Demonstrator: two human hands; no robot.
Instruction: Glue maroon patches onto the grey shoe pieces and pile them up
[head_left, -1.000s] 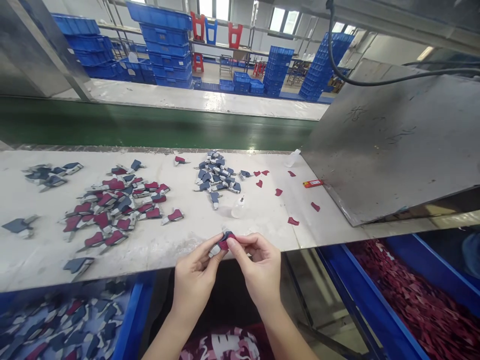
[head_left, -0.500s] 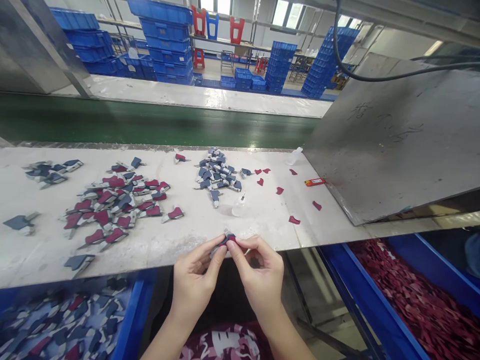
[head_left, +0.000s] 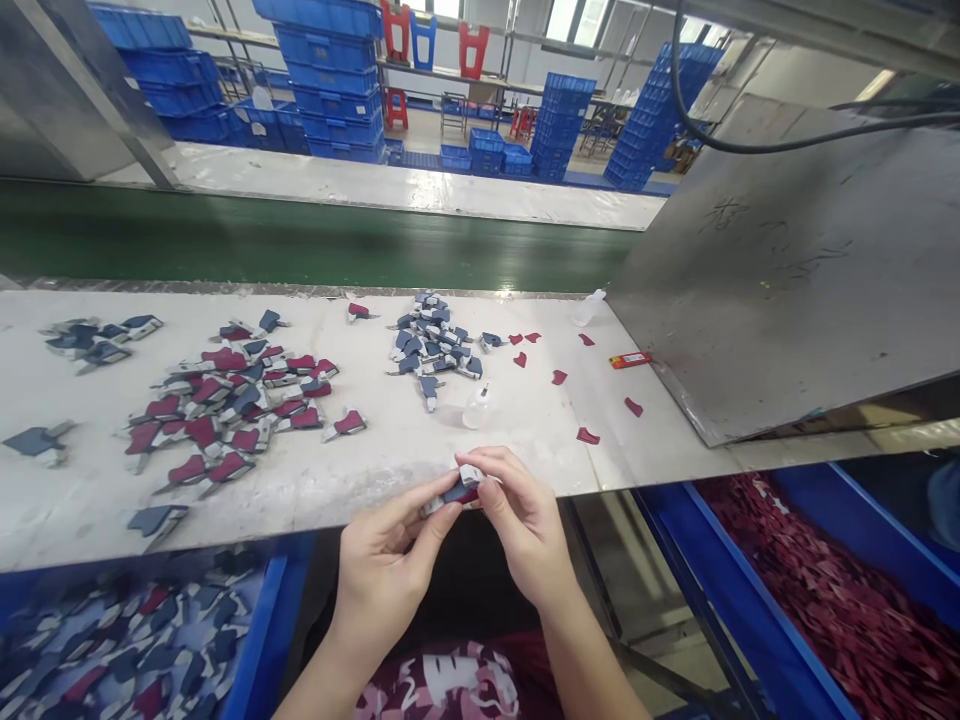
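Just over the table's front edge, my left hand (head_left: 384, 560) and my right hand (head_left: 527, 530) pinch one small white-and-blue plastic part with a red face (head_left: 459, 491) between thumbs and fingers. The fingers cover much of it. Beyond my hands stands a small clear dropper bottle (head_left: 477, 408) with a dark tip. Behind the bottle lies a heap of blue-and-white parts (head_left: 427, 340). To the left spreads a bigger pile of similar parts (head_left: 225, 400), many with red faces. Loose red pieces (head_left: 588, 436) are scattered on the right.
A blue bin of parts (head_left: 251, 640) sits below at left, and a blue bin of red pieces (head_left: 795, 600) at lower right. A slanted metal sheet (head_left: 810, 280) bounds the table's right side. Behind runs a green belt (head_left: 337, 240). A red-yellow packet (head_left: 628, 360) lies near the sheet.
The held part has been turned, so its white end now shows near my right fingers. My right hand has shifted slightly, with its fingers now over the part's top.
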